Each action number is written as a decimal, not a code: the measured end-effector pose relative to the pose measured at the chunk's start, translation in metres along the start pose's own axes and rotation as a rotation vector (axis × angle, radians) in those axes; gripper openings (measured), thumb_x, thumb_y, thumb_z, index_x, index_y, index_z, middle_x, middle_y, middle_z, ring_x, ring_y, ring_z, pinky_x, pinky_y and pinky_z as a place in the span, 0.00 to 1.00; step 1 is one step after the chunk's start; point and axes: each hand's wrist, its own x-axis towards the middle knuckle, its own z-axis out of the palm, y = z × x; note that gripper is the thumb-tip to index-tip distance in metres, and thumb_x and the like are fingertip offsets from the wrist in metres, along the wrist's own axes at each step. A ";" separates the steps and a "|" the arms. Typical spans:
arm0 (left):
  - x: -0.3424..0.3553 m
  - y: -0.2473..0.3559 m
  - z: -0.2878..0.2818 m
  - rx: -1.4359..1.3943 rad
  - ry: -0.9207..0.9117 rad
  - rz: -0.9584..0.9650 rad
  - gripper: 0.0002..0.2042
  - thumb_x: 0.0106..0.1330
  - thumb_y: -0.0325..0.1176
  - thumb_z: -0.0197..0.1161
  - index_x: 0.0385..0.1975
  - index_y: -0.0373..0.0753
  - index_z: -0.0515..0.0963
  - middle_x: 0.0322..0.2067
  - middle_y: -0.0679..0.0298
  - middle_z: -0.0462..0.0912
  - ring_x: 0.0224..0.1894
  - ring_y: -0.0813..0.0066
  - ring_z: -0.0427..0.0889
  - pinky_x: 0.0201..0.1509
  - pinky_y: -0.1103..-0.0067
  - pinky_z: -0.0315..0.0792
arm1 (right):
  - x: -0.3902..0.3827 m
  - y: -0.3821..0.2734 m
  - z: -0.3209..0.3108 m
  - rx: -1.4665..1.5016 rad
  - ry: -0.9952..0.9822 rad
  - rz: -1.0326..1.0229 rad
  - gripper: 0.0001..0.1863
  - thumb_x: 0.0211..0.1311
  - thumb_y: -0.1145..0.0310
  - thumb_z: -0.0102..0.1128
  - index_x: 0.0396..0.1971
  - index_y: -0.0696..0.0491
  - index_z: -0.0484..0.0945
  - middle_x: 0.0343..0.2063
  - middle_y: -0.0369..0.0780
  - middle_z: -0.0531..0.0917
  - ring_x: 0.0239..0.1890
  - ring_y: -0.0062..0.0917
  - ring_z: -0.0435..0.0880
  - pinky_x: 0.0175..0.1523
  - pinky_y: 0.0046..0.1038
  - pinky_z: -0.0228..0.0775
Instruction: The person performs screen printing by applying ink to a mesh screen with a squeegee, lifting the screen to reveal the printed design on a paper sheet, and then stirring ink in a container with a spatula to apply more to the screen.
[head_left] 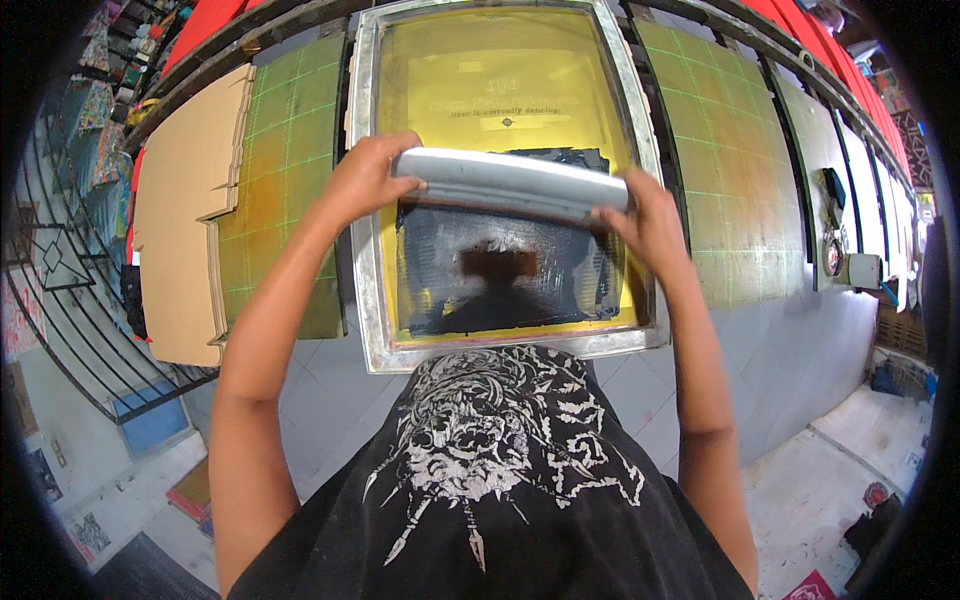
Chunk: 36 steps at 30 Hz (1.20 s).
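Grey bar [515, 182], one, over dark ink [430, 262] on yellow mesh screen [440, 70]; likely stiff, fairly light, possibly ink-slick below; best held by its ends, where left hand [376, 180] and right hand [645, 215] clamp their fingers; metal frame [362, 95] around

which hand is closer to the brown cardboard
Left. The left hand holds the left end of the silver bar, to the right of the cardboard; the right hand holds the bar's right end, farther away.
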 end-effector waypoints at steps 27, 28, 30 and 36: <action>-0.074 0.045 0.024 0.157 0.208 -0.033 0.14 0.51 0.21 0.65 0.39 0.36 0.77 0.35 0.52 0.81 0.41 0.50 0.80 0.45 0.62 0.75 | 0.003 -0.026 -0.017 -0.169 -0.109 -0.210 0.22 0.44 0.78 0.68 0.43 0.50 0.79 0.37 0.42 0.83 0.42 0.41 0.81 0.47 0.40 0.74; -0.068 0.043 0.022 0.190 0.282 0.009 0.12 0.53 0.22 0.66 0.38 0.36 0.77 0.33 0.52 0.81 0.39 0.49 0.80 0.43 0.61 0.75 | 0.011 -0.021 -0.016 -0.188 -0.065 -0.228 0.21 0.44 0.78 0.68 0.43 0.50 0.79 0.37 0.42 0.83 0.43 0.41 0.81 0.47 0.40 0.74; -0.052 0.029 0.020 0.215 0.316 0.021 0.12 0.54 0.23 0.66 0.38 0.36 0.77 0.33 0.52 0.81 0.40 0.49 0.80 0.42 0.61 0.74 | 0.030 -0.016 -0.015 -0.220 -0.019 -0.245 0.21 0.44 0.78 0.68 0.43 0.50 0.80 0.37 0.42 0.83 0.43 0.41 0.81 0.47 0.40 0.74; -0.032 0.015 0.027 0.193 0.249 -0.051 0.10 0.54 0.22 0.65 0.36 0.35 0.75 0.33 0.51 0.81 0.41 0.47 0.79 0.43 0.59 0.74 | 0.052 -0.001 0.007 -0.251 -0.028 -0.227 0.22 0.42 0.79 0.69 0.42 0.50 0.81 0.37 0.41 0.84 0.44 0.40 0.81 0.48 0.39 0.74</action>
